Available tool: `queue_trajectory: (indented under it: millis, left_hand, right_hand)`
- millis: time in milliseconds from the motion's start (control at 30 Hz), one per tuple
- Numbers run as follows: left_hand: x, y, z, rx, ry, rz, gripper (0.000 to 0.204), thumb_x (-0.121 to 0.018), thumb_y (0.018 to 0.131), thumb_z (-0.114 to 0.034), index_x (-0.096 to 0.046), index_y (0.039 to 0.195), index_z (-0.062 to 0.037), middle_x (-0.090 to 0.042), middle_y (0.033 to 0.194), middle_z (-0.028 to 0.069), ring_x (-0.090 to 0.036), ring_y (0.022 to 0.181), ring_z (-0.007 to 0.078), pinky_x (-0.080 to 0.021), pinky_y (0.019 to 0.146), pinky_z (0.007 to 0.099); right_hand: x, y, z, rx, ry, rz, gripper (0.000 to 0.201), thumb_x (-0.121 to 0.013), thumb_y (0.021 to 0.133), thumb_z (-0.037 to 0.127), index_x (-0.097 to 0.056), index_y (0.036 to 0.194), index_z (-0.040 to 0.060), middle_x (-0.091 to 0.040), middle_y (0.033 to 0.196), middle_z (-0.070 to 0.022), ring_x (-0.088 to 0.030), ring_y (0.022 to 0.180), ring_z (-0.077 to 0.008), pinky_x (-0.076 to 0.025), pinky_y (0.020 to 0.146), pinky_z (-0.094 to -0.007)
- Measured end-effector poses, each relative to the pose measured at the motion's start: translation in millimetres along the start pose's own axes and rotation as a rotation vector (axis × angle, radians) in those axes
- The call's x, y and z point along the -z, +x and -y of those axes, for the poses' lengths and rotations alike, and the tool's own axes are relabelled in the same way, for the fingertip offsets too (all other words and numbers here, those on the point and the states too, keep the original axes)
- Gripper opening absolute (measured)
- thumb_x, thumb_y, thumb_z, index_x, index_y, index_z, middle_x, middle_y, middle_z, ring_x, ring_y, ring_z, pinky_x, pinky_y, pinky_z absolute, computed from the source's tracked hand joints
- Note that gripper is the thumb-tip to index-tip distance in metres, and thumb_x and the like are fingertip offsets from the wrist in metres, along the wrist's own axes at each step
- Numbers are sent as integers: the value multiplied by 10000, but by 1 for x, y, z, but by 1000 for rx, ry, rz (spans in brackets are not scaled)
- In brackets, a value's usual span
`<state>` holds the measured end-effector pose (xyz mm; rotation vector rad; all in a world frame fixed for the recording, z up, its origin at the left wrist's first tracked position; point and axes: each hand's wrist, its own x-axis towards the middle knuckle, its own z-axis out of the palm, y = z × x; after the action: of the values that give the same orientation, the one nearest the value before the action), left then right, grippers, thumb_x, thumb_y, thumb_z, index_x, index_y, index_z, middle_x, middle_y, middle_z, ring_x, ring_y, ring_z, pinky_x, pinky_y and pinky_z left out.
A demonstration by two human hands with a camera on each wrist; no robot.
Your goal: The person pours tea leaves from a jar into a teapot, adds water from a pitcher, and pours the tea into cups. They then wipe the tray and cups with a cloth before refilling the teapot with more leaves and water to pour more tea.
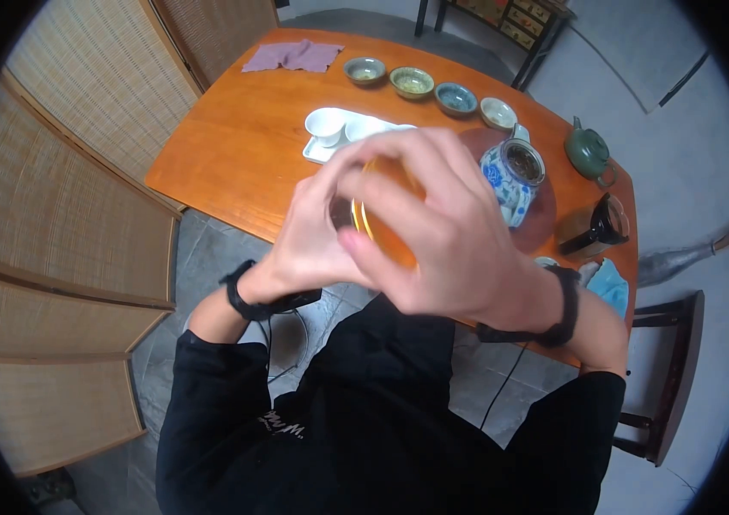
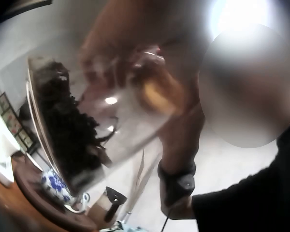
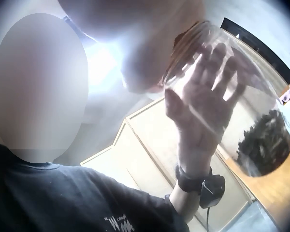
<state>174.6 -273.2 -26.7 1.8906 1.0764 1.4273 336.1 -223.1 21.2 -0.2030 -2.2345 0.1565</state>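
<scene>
A clear glass jar (image 3: 232,87) with dark, leafy bits (image 3: 266,145) in its lower part is tilted between my hands, in front of my chest. My left hand (image 1: 309,227) grips the jar from the side; in the right wrist view its fingers show through the glass. An amber-brown lid (image 1: 394,215) sits at the jar's mouth, partly covered by fingers. Over it, my right hand (image 1: 459,223) curls its fingers and thumb round the lid, blurred in the head view. Beyond the hands, a white tray (image 1: 316,153) bears white cups (image 1: 326,126).
On the wooden table (image 1: 218,163) are several small bowls (image 1: 412,82), a blue-and-white teapot (image 1: 510,180) on a round brown board (image 1: 545,202), a green teapot (image 1: 586,153), a dark-handled glass pitcher (image 1: 596,227) and a purple cloth (image 1: 294,56). A chair (image 1: 678,378) stands right.
</scene>
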Motion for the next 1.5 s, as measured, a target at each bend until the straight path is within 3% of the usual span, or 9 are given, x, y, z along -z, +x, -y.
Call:
queue_trajectory:
  millis: [133, 333, 400, 667, 833, 1067, 1333, 1400, 1500]
  left_hand:
    - [-20, 8, 24, -175, 374, -420, 1047, -886, 623, -164, -268, 1443, 36, -577, 1212, 190, -574, 1134, 244, -471, 941, 354]
    - [23, 41, 15, -263, 437, -280, 1138, -896, 584, -179, -206, 1469, 9, -493, 1329, 211, -521, 1214, 286, -456, 995, 369]
    - [32, 39, 9, -134, 74, -178, 1160, -915, 566, -210, -214, 1463, 14, -441, 1382, 207, -523, 1211, 287, -460, 993, 369]
    - [13, 63, 15, -396, 881, -495, 853, -802, 742, -148, -304, 1406, 49, -508, 1328, 242, -535, 1212, 320, -450, 978, 380]
    - [18, 76, 28, -483, 998, -480, 705, -781, 766, -133, -424, 1345, 54, -463, 1373, 238, -526, 1216, 342, -437, 990, 406]
    - [49, 67, 26, -205, 346, -239, 1217, -918, 511, -368, -248, 1464, -17, -302, 1488, 147, -428, 1306, 275, -384, 1080, 398]
    - [12, 73, 30, -277, 496, -346, 988, -836, 700, -145, -216, 1458, -7, -527, 1270, 185, -539, 1186, 276, -424, 1030, 391]
    - [26, 87, 39, -393, 595, -327, 999, -850, 696, -171, -224, 1456, -5, -509, 1286, 198, -538, 1185, 279, -421, 1031, 393]
    - [100, 126, 73, -179, 565, -465, 1031, -883, 671, -215, -246, 1452, 5, -472, 1337, 196, -518, 1203, 288, -406, 1043, 373]
  right_hand:
    - [-32, 6, -18, -184, -174, -127, 307, -711, 755, 251, -633, 944, 21, -544, 1027, -163, -504, 928, -312, -432, 802, -418]
    - [-18, 29, -36, -70, -36, -56, 606, -671, 810, 404, -530, 1241, 1, -511, 1103, -267, -488, 1036, -437, -445, 901, -481]
    - [-7, 27, -40, -11, -71, 45, 623, -664, 811, 421, -525, 1260, 12, -499, 1128, -289, -483, 1075, -469, -465, 911, -499]
    - [-41, 48, -44, -352, -214, -245, 674, -589, 846, 515, -517, 1212, -46, -480, 1020, -345, -519, 937, -447, -508, 725, -491]
    - [-25, 61, -46, -540, -84, -99, 727, -575, 881, 507, -435, 1284, -81, -458, 1063, -426, -585, 957, -535, -548, 798, -490]
    - [-19, 29, -51, -149, -31, -79, 676, -688, 801, 437, -456, 1338, 99, -457, 1200, -284, -512, 1147, -464, -561, 810, -493]
    - [-30, 20, -49, -395, -15, -297, 802, -719, 802, 420, -370, 1371, -25, -408, 1079, -310, -535, 979, -458, -529, 795, -449]
    - [-15, 2, -44, -440, -10, -277, 816, -714, 818, 406, -344, 1373, -63, -474, 1098, -288, -577, 968, -396, -517, 826, -409]
    - [26, -55, -35, -542, 9, -260, 684, -721, 825, 323, -434, 1333, -33, -576, 1078, -218, -625, 952, -303, -520, 805, -373]
